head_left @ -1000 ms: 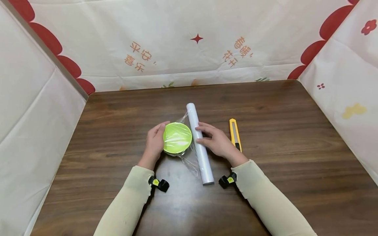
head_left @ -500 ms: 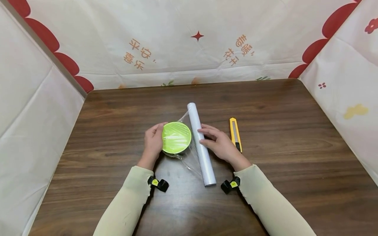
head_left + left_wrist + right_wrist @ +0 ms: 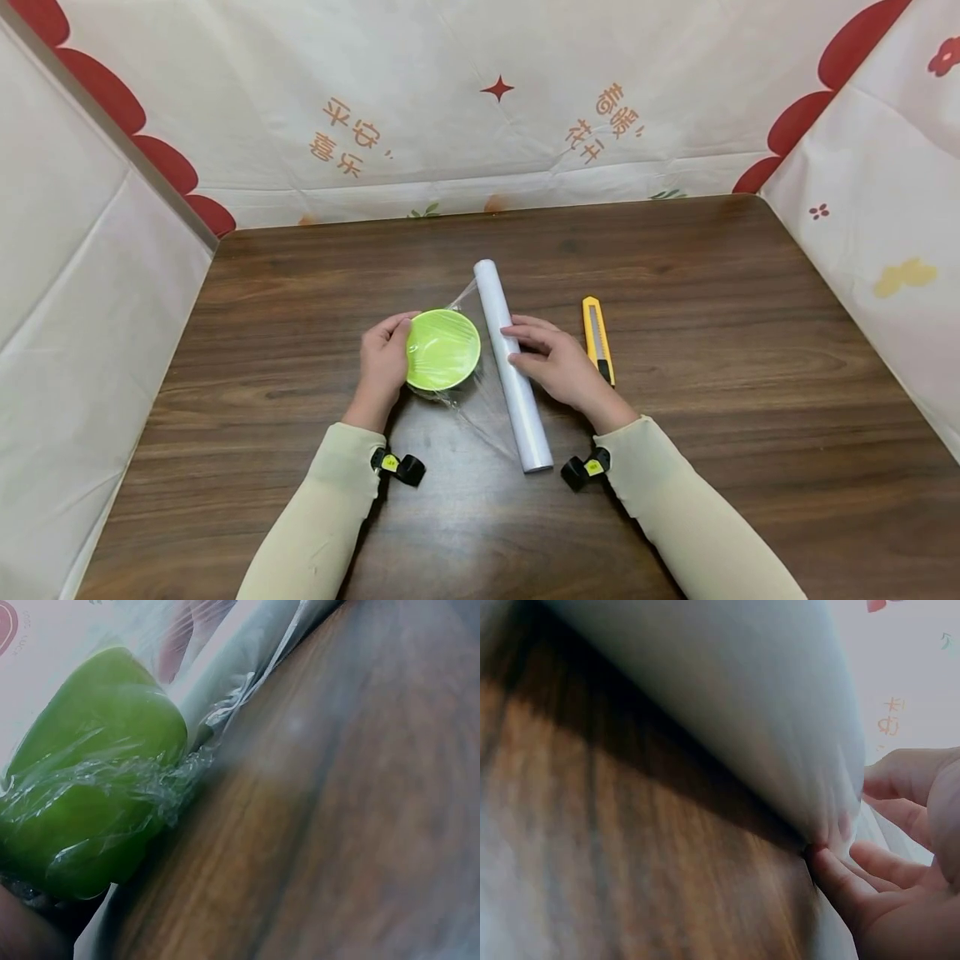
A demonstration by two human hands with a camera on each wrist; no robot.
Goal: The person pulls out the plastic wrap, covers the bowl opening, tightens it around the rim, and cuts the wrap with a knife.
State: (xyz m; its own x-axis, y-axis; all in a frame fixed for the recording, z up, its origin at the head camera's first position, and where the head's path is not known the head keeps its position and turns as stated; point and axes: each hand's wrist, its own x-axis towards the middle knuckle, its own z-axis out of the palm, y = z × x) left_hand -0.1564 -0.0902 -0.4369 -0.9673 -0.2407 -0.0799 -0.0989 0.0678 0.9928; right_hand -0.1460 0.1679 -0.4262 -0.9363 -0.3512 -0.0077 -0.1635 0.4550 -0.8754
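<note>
A lime-green bowl (image 3: 442, 350) is covered with clear plastic film, which lies wrinkled round its side in the left wrist view. My left hand (image 3: 383, 360) grips its left edge, thumb at the rim and fingers partly hidden beneath. To the right lies a long white roll of cling film (image 3: 513, 367), slanting away from me. A sheet of film (image 3: 486, 400) runs from this roll to the bowl. My right hand (image 3: 558, 362) holds the roll by its right side near the middle, fingers over the top and thumb lower on the side.
A yellow utility knife (image 3: 597, 340) lies just beyond my right hand, partly behind it. The dark wooden table (image 3: 720, 333) meets a printed white cloth wall (image 3: 450, 100) at the back, with more cloth at both sides. A small camera is strapped to each wrist.
My left hand and the bowl have shifted slightly left. The near end of the roll has swung a little right with my right hand, widening the gap, and the film between looks tauter.
</note>
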